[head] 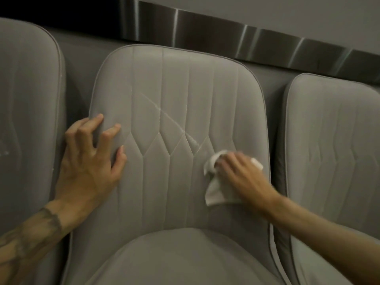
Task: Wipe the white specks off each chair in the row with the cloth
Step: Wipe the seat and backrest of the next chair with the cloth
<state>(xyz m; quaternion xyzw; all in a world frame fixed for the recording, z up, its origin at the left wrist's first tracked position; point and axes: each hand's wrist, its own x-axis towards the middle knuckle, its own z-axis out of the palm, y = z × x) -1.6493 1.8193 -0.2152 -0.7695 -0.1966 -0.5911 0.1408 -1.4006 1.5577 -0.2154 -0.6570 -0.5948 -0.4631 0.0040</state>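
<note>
A grey padded chair (176,95) with stitched panels fills the middle of the view, its backrest facing me. My right hand (242,173) presses a crumpled white cloth (216,192) against the lower right of the backrest. A pale wet streak (164,114) runs diagonally across the stitching, up and to the left of the cloth. My left hand (90,163) rests on the backrest's left edge, fingers bent and spread, fingertips touching the fabric. Its seat cushion (185,260) shows at the bottom.
A matching chair (26,95) stands to the left, with small white specks (5,153) on its backrest. Another matching chair (333,145) stands to the right. Behind the row runs a brushed metal strip (246,40) along a grey wall.
</note>
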